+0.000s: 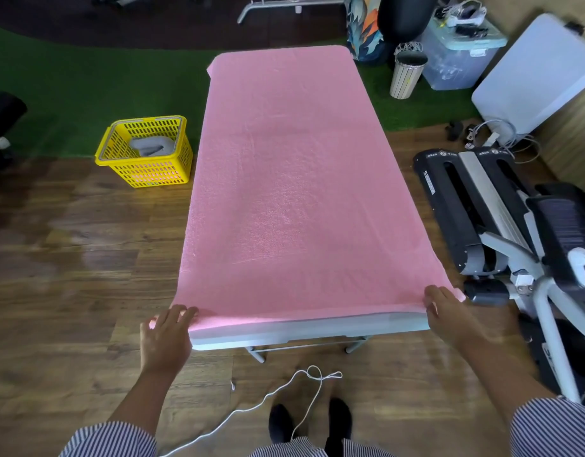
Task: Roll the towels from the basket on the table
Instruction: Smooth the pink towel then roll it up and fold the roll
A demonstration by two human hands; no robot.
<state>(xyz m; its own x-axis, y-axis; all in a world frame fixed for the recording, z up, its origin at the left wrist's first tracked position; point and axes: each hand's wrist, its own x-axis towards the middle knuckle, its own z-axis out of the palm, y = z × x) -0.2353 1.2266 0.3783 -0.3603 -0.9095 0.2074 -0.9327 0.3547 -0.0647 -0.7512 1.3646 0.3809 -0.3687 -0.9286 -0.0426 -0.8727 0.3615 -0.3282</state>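
Pink towel (294, 179) spread flat over pretty much the whole table (304, 331), only the grey near edge of the tabletop showing w/ a bit of metal leg under it. Both hands are down at the near corners: left hand (167, 338) at the near-left corner, fingers fairly straight and spread, tips lying on the towel's edge, nothing gripped as far as I can see. Right hand (449, 311) at the near-right corner, fingers bent down over the towel's edge there (whether it's pinching cloth or just pressing, can't tell from this angle). Over to the left, on the floor beside the table where wood meets green turf, sits the yellow basket (144, 151), slotted plastic w/ a grey metal rim, and inside it one grey towel (149, 147) lying crumpled at the bottom, rest of the basket's interior bare. Far right behind the table: a slatted bin (406, 75) w/ a dark liner, contents not visible, and next to it a clear storage tub (459, 57) w/ a pale blue lid, cables and small gear piled on top. White cord (284, 390) loops across the floor near the person's feet. Striped sleeves at the bottom corners.
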